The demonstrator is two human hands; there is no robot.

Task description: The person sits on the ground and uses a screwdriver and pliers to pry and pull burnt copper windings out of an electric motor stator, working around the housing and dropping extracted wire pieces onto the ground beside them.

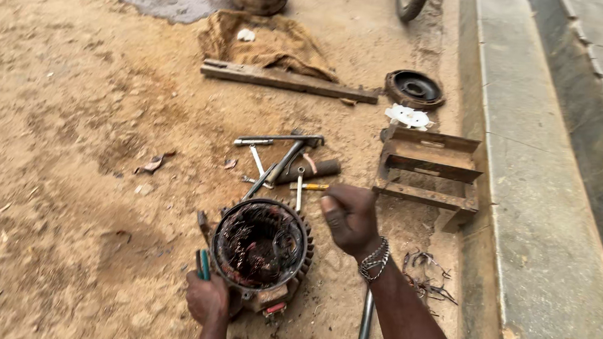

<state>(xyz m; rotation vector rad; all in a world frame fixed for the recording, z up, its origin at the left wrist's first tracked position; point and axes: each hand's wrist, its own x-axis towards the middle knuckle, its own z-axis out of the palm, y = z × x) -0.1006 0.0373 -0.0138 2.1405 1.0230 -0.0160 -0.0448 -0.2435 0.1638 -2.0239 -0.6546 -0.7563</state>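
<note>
A round finned motor housing (pixel 262 246) with dark burnt windings inside stands on the sandy ground, its opening facing up. My left hand (pixel 205 296) is at its lower left rim, closed around green-handled pliers (pixel 202 263). My right hand (pixel 350 217), with a chain bracelet on the wrist, is raised just right of the housing, its fingers curled into a fist. I cannot make out anything held in it.
Wrenches, a hammer and a screwdriver (pixel 282 162) lie behind the housing. A low wooden stool (pixel 428 173) lies on its side at right, near a dark round cover (pixel 414 89) and white fan (pixel 408 116). A plank (pixel 288 81), sacking, a metal rod (pixel 366 319) and concrete kerb (pixel 525 206) surround.
</note>
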